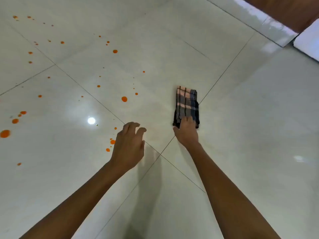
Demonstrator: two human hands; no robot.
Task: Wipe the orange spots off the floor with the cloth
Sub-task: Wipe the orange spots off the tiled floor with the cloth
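A folded plaid cloth, pink, grey and black, lies flat on the glossy white tile floor. My right hand rests on the cloth's near end, fingers laid over its edge. My left hand hovers above the floor to the left of the cloth, fingers curled and apart, holding nothing. Several orange spots are scattered over the tiles to the left: a large one ahead of my left hand, small ones beside its wrist, and a big one at the left edge.
A white skirting with a brown wall above it runs across the top right. A white block sits at the right edge. A lamp glare reflects off the tiles.
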